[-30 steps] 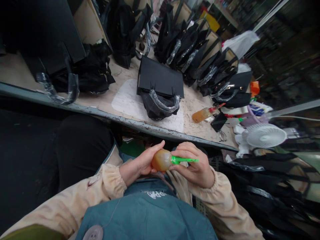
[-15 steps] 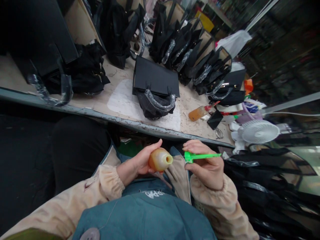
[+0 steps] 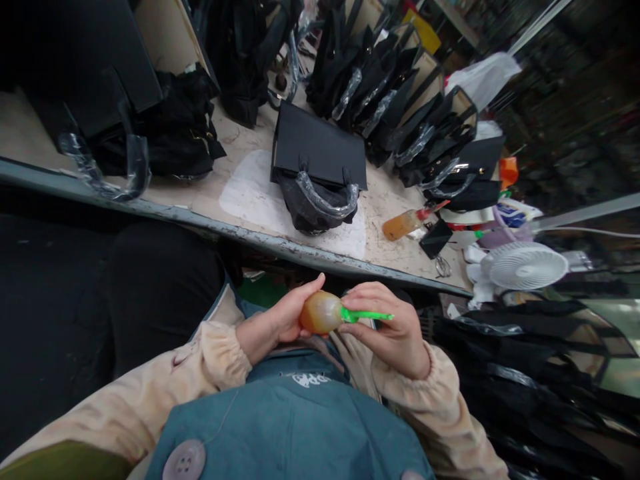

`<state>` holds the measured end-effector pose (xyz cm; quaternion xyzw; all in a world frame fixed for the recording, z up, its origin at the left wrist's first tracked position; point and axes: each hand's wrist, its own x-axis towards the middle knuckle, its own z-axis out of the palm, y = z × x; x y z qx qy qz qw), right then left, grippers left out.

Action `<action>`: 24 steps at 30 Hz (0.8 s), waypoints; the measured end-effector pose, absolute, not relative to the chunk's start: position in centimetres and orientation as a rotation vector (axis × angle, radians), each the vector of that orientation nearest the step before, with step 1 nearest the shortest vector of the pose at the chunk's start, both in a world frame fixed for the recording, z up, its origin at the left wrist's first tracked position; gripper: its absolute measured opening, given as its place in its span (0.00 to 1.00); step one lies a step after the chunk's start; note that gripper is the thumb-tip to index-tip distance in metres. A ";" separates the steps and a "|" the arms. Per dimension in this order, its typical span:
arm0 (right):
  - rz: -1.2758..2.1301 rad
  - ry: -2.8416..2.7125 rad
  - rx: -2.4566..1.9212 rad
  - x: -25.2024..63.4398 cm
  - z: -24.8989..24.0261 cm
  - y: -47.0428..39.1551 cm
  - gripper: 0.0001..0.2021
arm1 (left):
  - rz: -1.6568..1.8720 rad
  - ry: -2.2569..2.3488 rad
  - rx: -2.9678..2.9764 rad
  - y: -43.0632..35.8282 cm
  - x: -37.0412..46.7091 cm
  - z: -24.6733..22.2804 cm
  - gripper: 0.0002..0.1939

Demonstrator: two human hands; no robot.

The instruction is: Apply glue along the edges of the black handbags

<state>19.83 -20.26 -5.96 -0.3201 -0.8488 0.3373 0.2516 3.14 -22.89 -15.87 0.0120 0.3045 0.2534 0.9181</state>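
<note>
My left hand (image 3: 284,316) is wrapped round a squeeze bottle (image 3: 321,312) of amber liquid, held sideways above my lap with its neck toward the right. Between the thumb and fingers of my right hand (image 3: 387,327) is a green nozzle cap (image 3: 367,315) with a long thin spout. The cap's base sits against the bottle's mouth; how far it is screwed on cannot be made out. Beyond both hands, a black handbag (image 3: 321,163) with plastic-wrapped handles lies on a white sheet (image 3: 245,190) on the worktable.
Black handbags (image 3: 385,100) stand in a row at the back of the worktable (image 3: 200,200). More bags (image 3: 185,127) lie at the left. A second amber bottle (image 3: 401,225) with a red nozzle lies toward the right, near a white fan (image 3: 525,265). The table edge runs just beyond my hands.
My right hand has moved left and brought the green nozzle cap from beside the bottle onto its open mouth. My left hand still holds the bottle. The view has shifted slightly.
</note>
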 end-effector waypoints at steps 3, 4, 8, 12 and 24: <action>0.957 -2.281 -0.887 19.9 -6.2 -20.1 0.16 | 0.542 0.651 0.024 -22.9 3.2 -15.9 0.31; 0.976 -2.266 -0.889 19.9 -6.4 -20.1 0.16 | 0.543 0.651 0.023 -22.8 3.2 -15.9 0.31; 1.048 -2.133 -0.953 20.0 -7.2 -20.5 0.16 | 0.537 0.668 -0.007 -22.7 3.2 -15.9 0.32; 1.123 -1.819 -1.012 20.5 -7.8 -21.0 0.15 | 0.556 0.686 -0.027 -22.6 3.1 -15.8 0.31; 0.986 -2.091 -1.035 19.9 -7.9 -21.3 0.17 | 0.573 0.663 0.008 -22.7 3.2 -16.0 0.31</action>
